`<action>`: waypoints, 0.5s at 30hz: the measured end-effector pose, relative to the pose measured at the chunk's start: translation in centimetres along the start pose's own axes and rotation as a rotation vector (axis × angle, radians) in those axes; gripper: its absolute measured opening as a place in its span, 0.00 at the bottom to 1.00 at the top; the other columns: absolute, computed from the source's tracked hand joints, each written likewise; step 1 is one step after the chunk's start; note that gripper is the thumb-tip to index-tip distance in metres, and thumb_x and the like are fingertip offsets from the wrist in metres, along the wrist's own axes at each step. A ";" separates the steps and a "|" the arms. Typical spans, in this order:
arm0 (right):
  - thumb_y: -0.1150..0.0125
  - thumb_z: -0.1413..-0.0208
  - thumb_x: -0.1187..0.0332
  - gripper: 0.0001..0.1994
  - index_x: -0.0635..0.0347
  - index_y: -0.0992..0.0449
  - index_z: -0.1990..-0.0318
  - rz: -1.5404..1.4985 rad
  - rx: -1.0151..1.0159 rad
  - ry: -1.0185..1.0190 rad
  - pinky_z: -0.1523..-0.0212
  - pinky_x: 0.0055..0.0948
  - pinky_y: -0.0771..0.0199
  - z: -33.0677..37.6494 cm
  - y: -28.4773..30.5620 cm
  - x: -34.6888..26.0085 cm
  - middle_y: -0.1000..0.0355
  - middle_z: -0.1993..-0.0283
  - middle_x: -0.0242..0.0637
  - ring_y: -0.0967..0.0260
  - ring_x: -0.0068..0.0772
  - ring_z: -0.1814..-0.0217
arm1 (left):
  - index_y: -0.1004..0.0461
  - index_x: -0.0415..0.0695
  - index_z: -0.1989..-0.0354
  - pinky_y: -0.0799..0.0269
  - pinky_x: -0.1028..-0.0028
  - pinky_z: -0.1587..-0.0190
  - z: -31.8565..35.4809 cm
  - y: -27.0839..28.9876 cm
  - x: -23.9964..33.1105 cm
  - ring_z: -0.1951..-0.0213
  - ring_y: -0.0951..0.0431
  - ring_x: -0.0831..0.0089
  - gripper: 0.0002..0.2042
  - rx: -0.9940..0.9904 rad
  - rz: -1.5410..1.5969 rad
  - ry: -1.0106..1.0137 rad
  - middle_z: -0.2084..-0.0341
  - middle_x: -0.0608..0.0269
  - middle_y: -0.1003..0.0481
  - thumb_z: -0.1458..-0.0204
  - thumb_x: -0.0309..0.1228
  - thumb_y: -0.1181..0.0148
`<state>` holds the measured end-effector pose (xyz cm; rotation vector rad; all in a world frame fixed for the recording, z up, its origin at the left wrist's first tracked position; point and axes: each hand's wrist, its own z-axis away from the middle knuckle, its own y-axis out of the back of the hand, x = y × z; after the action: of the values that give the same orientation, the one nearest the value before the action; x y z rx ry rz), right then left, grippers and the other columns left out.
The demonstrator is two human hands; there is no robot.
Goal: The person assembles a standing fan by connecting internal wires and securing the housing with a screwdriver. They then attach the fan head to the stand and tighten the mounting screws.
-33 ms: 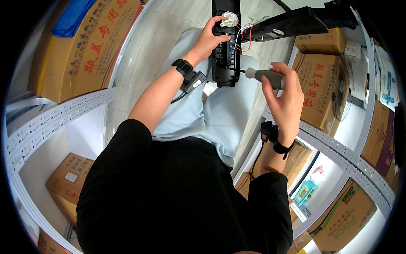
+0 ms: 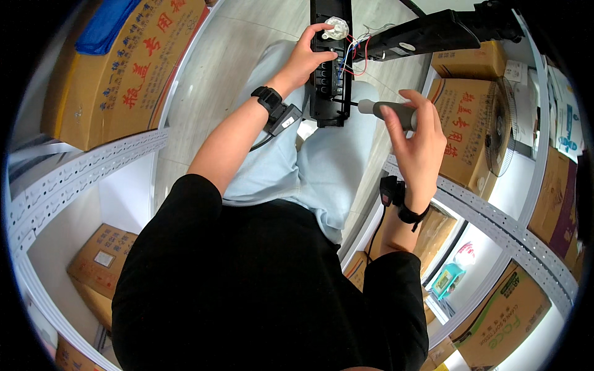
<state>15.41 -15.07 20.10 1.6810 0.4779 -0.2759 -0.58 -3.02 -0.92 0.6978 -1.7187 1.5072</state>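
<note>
The right hand [image 2: 423, 136] grips a screwdriver [image 2: 396, 115] at the black case [image 2: 323, 110]. I can't tell if the left hand [image 2: 302, 62] grips. Likely screw work; turning needs a still case.

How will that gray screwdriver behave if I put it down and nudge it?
The screwdriver may well roll, since its handle looks rounded. Its thin, straight shaft suggests it should stay stiff. The handle looks much thicker than the shaft, so that end is probably heavier.
</note>
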 end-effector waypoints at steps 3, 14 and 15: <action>0.32 0.53 0.69 0.19 0.57 0.29 0.53 0.038 0.024 -0.019 0.65 0.34 0.26 -0.4 0.2 -0.2 0.28 0.64 0.40 0.26 0.39 0.65 | 0.36 0.49 0.45 0.30 0.73 0.49 0.0 -0.1 0.1 0.50 0.30 0.73 0.28 -0.001 0.026 0.033 0.51 0.62 0.33 0.56 0.15 0.39; 0.32 0.51 0.67 0.20 0.55 0.30 0.50 -0.070 -0.025 0.092 0.69 0.34 0.26 0.0 0.9 0.8 0.28 0.65 0.41 0.27 0.42 0.69 | 0.35 0.48 0.45 0.30 0.73 0.49 0.0 -0.2 0.0 0.52 0.29 0.73 0.28 0.006 0.014 0.035 0.52 0.62 0.31 0.56 0.14 0.40; 0.31 0.51 0.66 0.20 0.55 0.29 0.51 -0.148 -0.069 0.072 0.70 0.34 0.26 0.2 1.0 0.8 0.28 0.65 0.41 0.27 0.42 0.70 | 0.35 0.48 0.45 0.30 0.73 0.49 0.0 -0.1 0.0 0.51 0.29 0.73 0.28 0.008 0.006 0.034 0.51 0.62 0.32 0.56 0.14 0.40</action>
<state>16.59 -15.22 20.56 1.5952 0.6604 -0.3046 -0.49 -3.01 -0.81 0.6675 -1.6916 1.5226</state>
